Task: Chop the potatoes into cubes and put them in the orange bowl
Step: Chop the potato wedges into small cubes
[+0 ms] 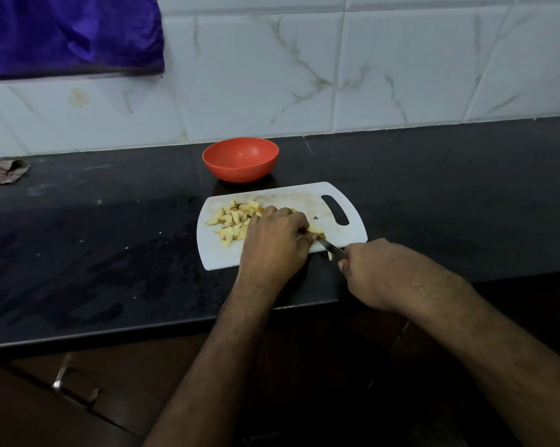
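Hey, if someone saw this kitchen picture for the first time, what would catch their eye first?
Probably the orange bowl, bright against the dark counter near the wall. Next, the white cutting board just in front of it, with potato pieces piled on its left half and two hands working with a knife.

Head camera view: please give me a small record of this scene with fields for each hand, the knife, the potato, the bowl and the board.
left hand: left hand holds down a potato piece on the board, fingers curled over it
right hand: right hand grips the knife handle
knife: knife blade points toward the left hand
cut potato: pile of potato cubes on the board's left part
orange bowl: orange bowl behind the board, no potato visible inside
cutting board: white cutting board on the dark counter, handle slot at right
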